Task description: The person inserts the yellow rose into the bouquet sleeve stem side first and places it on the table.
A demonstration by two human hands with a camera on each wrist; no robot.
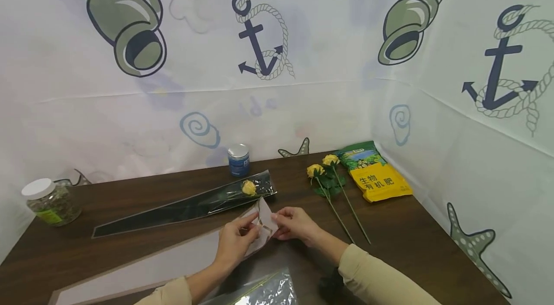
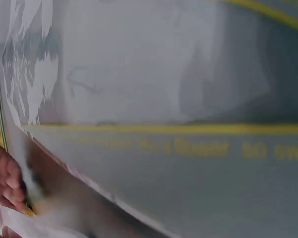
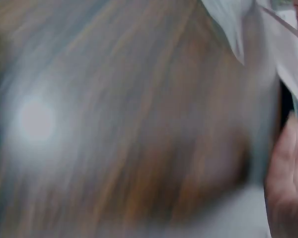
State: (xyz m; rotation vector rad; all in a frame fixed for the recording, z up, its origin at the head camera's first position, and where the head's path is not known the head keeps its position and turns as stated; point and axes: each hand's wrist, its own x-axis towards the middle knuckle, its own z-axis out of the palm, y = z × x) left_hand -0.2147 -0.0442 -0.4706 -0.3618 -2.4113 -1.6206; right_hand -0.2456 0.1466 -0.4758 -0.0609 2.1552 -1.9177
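A long pale-pink flower sleeve (image 1: 186, 259) with a tan border lies slantwise on the table, its wide end raised. My left hand (image 1: 235, 240) pinches that wide end between thumb and forefinger. On the other side, the fingers of my right hand (image 1: 296, 224) pinch the sleeve's edge, close to the left fingertips. In the right wrist view, the pale sleeve (image 3: 290, 54) is at the upper right, above part of a hand (image 3: 288, 183). A clear plastic sleeve (image 2: 139, 89) with yellow lines and lettering fills most of the left wrist view, which is partly blurred.
Behind the hands lies a dark sleeve (image 1: 173, 213) with a yellow rose (image 1: 248, 187) in it. Two yellow roses (image 1: 322, 170) lie right, beside a yellow-green fertilizer bag (image 1: 381, 181). A blue can (image 1: 238, 160) stands at the back; a white-lidded jar (image 1: 52, 204) is far left.
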